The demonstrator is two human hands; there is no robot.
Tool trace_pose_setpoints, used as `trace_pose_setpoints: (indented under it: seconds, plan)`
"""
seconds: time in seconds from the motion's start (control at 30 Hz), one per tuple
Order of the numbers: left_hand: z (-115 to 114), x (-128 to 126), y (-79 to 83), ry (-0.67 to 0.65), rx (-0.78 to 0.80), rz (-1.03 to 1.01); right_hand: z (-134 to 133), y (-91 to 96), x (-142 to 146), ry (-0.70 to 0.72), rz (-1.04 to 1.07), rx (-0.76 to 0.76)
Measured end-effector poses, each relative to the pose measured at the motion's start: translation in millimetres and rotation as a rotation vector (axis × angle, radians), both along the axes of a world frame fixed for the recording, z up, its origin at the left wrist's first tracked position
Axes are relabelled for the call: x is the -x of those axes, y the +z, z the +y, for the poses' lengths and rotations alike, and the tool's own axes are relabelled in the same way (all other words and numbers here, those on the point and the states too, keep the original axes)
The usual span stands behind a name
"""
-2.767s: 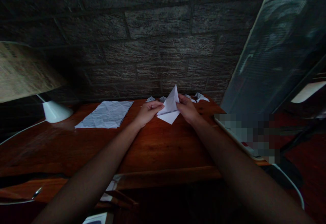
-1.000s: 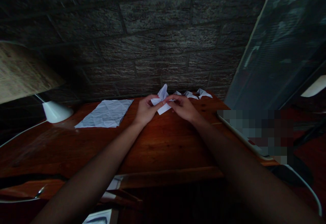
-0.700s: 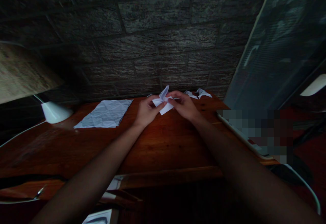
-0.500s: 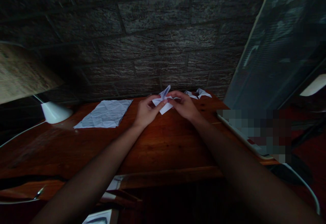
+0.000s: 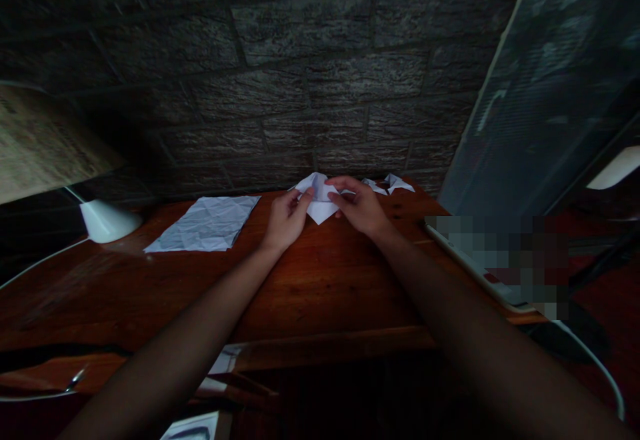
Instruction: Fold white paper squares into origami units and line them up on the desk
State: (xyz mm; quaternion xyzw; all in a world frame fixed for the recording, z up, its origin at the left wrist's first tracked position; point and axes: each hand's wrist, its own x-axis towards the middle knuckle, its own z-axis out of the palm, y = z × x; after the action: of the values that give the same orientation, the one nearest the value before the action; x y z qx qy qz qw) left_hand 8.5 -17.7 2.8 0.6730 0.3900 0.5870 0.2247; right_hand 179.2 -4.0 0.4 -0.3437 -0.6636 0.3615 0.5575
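Note:
A folded piece of white paper is held up between my two hands, over the far part of the wooden table. Its lower corner points down towards me, and a flap spreads out at the top. My left hand grips the paper's left side, thumb on the near face and fingers partly behind it. On the right side, my right hand pinches it between thumb and fingers. Just beyond my right hand lie small folded white paper pieces.
Creased white sheets lie on the table's left. A lamp with a woven shade stands beyond them. A stone wall rises behind the table. At the right edge sits a blurred-out, flat device with a white cable.
The upright pointed flap of the paper has opened out into a wider shape. My left thumb has moved left and up, away from the paper's middle. My right hand stays nearly in place.

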Motion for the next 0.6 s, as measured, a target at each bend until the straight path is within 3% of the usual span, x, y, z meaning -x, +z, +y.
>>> trace_pose_setpoints:
  seconds: [0.23,0.4,0.6]
  plan:
    - [1.2,-1.4,-0.3,0.009,-0.020,0.063,4.9,-2.6,1.8,-0.010,-0.025,0.007]
    - [17.4,5.4,-11.8,0.068,-0.079,-0.048,1.9,-1.5,0.3,-0.083,-0.102,-0.088]
    - [25.7,16.3,-17.0,0.010,-0.095,-0.026,-1.5,0.4,-0.3,-0.165,-0.181,-0.160]
